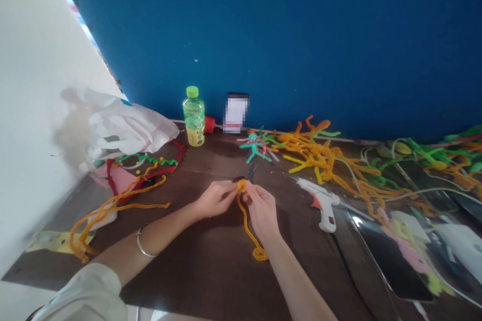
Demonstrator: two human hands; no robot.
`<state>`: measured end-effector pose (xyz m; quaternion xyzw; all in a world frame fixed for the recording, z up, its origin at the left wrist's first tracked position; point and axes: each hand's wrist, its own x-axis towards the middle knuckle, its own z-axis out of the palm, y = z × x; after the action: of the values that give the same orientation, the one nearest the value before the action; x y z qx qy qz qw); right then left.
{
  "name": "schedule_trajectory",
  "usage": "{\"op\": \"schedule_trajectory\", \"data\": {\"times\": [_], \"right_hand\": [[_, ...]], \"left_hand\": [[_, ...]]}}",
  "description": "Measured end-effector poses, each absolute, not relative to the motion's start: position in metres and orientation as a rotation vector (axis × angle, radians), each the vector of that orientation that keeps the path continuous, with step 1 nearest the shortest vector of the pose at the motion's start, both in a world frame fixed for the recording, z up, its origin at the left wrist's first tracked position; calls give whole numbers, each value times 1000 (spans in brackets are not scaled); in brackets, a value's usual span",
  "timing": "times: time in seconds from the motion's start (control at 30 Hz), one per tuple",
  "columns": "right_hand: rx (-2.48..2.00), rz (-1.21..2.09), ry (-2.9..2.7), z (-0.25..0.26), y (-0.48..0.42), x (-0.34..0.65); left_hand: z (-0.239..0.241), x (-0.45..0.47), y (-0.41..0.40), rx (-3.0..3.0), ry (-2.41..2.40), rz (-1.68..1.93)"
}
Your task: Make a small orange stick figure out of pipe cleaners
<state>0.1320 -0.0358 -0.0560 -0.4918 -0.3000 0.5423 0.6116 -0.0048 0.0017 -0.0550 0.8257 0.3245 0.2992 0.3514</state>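
Nearest camera: a white sleeve (83, 295) on the person's left arm, at the lower left edge; a metal bangle (145, 243) circles the left wrist.
Left hand (216, 199): fingers closed in a narrow pinch on the orange pipe cleaner (241, 185).
Right hand (261, 210): narrow pinch on the same loop, just beside the left hand; fingertips touch the left hand's fingers or nearly so, hard to tell.
Orange pipe cleaner: held in a small loop between both hands, above the dark wooden table (211, 271); its free end hangs down and ends in a coil (259, 254) resting on the table.
Just behind hands: small dark scissors (250, 173), partly hidden.
Right of hands: white hot glue gun (320, 203) lying on its side; heap of orange pipe cleaners (312, 153).
Far edge: green-capped plastic bottle (194, 116), red cup (210, 124), pixelated card (236, 113), teal and pink pipe cleaner figure (254, 146).
Left side: white plastic bag (128, 130), loose orange strands (113, 205).
Background: blue wall (226, 35).
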Motion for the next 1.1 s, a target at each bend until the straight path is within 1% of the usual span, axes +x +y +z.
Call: {"op": "schedule_trajectory", "data": {"times": [0.3,0.4,0.6,0.77,0.9,1.0,1.1], "right_hand": [[-1001,1408,-405,-57,-33,124],[-1005,1379,-525,-56,-35,124],[-1091,1144,-1038,-54,-35,135],[-1099,979,-1112,-52,-34,140],[-1035,1066,-1129,-52,-33,143],[-999,1163,-1189,-53,-33,149],[-987,1189,-1262,-51,-33,156]], "left_hand": [[-59,-6,2,2210,797,805],[-56,-7,4,2111,814,830],[-48,-10,6,1815,754,806],[-47,-9,4,1631,680,702],[-51,-9,3,1536,608,682],[-53,-11,4,1445,538,609],[-52,-12,5,1373,502,550]]}}
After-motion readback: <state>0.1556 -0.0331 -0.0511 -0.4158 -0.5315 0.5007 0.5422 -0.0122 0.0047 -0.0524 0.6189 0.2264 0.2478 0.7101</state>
